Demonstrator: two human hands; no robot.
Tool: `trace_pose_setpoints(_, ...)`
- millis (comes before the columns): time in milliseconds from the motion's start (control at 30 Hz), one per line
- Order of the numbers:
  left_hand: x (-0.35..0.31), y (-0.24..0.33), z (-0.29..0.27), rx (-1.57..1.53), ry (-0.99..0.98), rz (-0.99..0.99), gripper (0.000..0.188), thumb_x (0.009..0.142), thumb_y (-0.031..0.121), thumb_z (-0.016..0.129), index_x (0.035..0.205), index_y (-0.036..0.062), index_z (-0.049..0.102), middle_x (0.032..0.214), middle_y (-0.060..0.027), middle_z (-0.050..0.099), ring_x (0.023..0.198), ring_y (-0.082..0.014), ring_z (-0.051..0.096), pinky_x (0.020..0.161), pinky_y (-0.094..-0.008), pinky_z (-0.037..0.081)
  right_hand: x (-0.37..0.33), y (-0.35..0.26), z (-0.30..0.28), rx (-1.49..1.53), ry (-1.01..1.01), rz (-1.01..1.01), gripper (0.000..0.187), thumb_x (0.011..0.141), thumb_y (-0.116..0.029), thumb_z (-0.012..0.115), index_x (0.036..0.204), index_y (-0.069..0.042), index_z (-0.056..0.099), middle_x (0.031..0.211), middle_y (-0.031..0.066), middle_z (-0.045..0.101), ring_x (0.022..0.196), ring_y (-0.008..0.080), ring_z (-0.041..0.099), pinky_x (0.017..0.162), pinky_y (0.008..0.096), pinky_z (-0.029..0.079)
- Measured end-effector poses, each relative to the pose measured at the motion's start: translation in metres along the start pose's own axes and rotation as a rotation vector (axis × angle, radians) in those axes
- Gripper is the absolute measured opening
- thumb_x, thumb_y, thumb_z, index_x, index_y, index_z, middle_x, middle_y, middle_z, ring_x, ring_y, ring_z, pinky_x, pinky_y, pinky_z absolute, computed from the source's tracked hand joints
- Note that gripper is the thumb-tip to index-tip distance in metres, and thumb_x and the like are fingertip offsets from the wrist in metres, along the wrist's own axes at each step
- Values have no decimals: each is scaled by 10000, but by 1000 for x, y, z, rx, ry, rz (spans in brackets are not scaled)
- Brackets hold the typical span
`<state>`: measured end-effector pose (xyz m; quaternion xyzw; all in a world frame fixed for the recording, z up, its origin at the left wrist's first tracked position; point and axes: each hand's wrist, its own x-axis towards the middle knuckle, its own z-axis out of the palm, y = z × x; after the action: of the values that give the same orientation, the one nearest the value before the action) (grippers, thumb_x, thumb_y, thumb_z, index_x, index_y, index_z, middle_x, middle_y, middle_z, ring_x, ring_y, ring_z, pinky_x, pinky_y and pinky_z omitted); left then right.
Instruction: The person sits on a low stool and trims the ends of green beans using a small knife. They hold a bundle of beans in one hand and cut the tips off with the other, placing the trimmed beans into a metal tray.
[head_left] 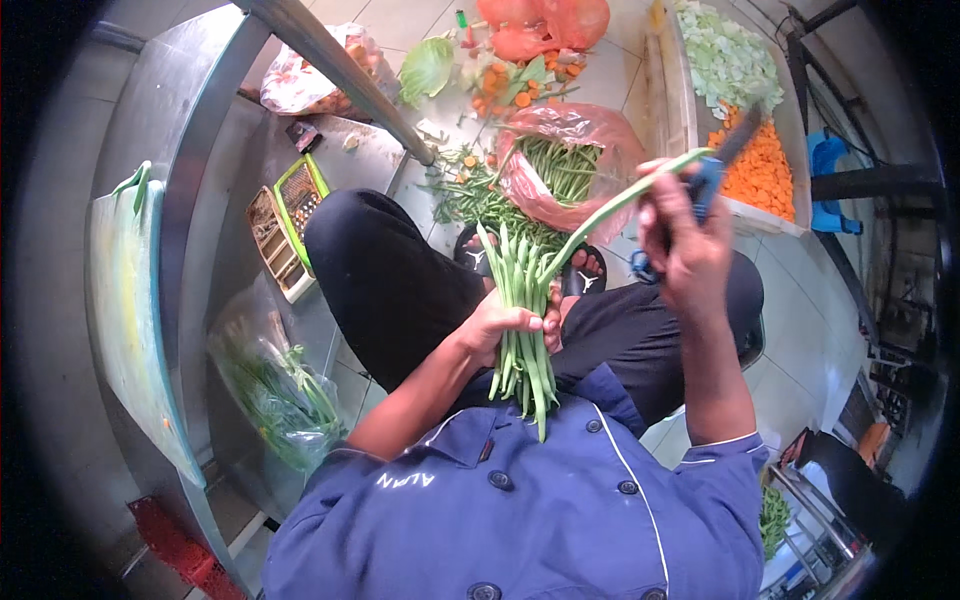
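Observation:
My left hand (490, 325) is closed round a bunch of long green beans (522, 275), which stands upright over my lap with its lower ends hanging past my fist. In my right hand (692, 245), raised to the right, is a pair of blue-handled scissors (707, 188), its dark blades pointing up and away. The fingers of that same hand also pinch one long bean (610, 208), which slants down to the bunch. Beyond my feet, a pink plastic bag (625, 150) lies spread with more beans (560, 168) inside.
Cut bean pieces (462, 205) and carrot scraps (495, 85) litter the tiled floor. At the right stands a crate (672, 100) with chopped cabbage (735, 55) and diced carrot (762, 180). A green-edged grater (300, 205), metal table leg (340, 75) and bagged greens (285, 385) are on the left.

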<state>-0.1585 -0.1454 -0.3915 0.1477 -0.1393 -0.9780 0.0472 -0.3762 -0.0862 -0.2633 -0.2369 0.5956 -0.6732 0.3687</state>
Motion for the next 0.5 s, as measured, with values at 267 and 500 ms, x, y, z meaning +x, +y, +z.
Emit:
trace_pose_setpoints(267, -6, -3, -3, -69, 50, 108, 516, 758, 121, 719, 1225, 31, 516, 932, -141, 605, 791, -260, 604, 749, -440, 504, -59, 43, -28, -299, -453, -591, 250, 901, -162, 693, 1110, -28, 672, 885, 115, 710, 635, 161, 650, 582, 305, 533)
trace_pose_setpoints(500, -6, -5, -15, -259, -19, 149, 469, 810, 88, 698, 1241, 59, 515, 1099, -155, 611, 933, -295, 663, 853, -464, 578, -91, 84, -27, -637, -648, -628, 480, 647, -139, 779, 1117, -92, 699, 1047, 84, 727, 701, 243, 692, 580, 344, 541)
